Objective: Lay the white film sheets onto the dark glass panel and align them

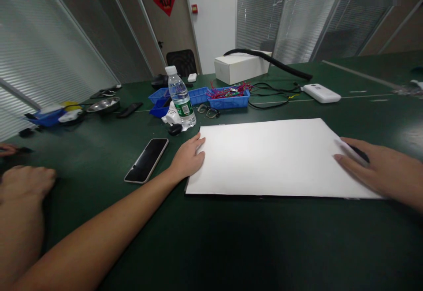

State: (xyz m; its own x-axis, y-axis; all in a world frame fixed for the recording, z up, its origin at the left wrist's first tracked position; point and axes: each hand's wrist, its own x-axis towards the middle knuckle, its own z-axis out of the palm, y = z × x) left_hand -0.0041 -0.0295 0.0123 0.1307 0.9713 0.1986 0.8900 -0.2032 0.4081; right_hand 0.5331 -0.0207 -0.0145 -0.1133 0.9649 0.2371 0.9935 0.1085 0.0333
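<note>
A large white sheet (271, 156) lies flat on the dark green table (231, 238). My left hand (188, 156) rests on the sheet's left edge, fingers stretched out and flat. My right hand (380, 167) lies on the sheet's right edge with a white pen (352, 152) held under its fingers. A black phone (147, 159) lies face up just left of my left hand.
A water bottle (180, 97), glasses (208, 111) and blue trays (228, 99) with small coloured parts stand behind the sheet. A white box (239, 67), black cables and a white device (321, 92) sit farther back. Another person's hand (26, 183) rests at the far left.
</note>
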